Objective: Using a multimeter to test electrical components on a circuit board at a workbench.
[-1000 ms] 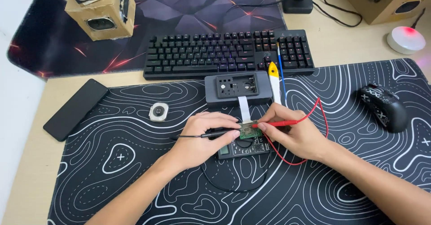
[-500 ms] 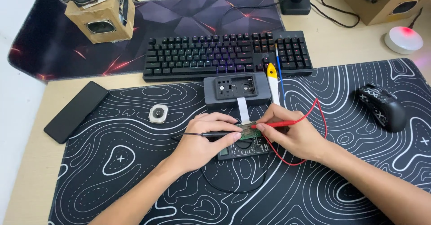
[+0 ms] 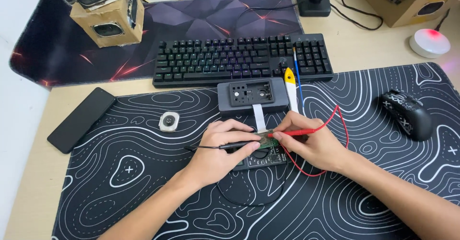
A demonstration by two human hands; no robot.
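My left hand (image 3: 221, 150) grips a black test probe (image 3: 235, 145) whose tip points right onto a small green circuit board (image 3: 269, 142). My right hand (image 3: 311, 142) grips a red test probe (image 3: 294, 132) with its tip on the same board from the right. The board lies on a dark multimeter (image 3: 261, 159), mostly hidden under both hands. A white ribbon cable (image 3: 259, 117) runs from the board up to a grey device housing (image 3: 252, 95). A red lead (image 3: 341, 125) loops around my right hand; a black lead (image 3: 249, 202) curves below.
A black keyboard (image 3: 239, 58) lies behind the housing. A black phone (image 3: 81, 119) and a small square watch body (image 3: 169, 121) sit left, a black mouse (image 3: 408, 113) right. A yellow-tipped tool (image 3: 290, 84) lies beside the housing. Cardboard boxes (image 3: 108, 10) stand at the back.
Both hands stay on the probes at the board. The view has shifted slightly; nothing else has visibly moved.
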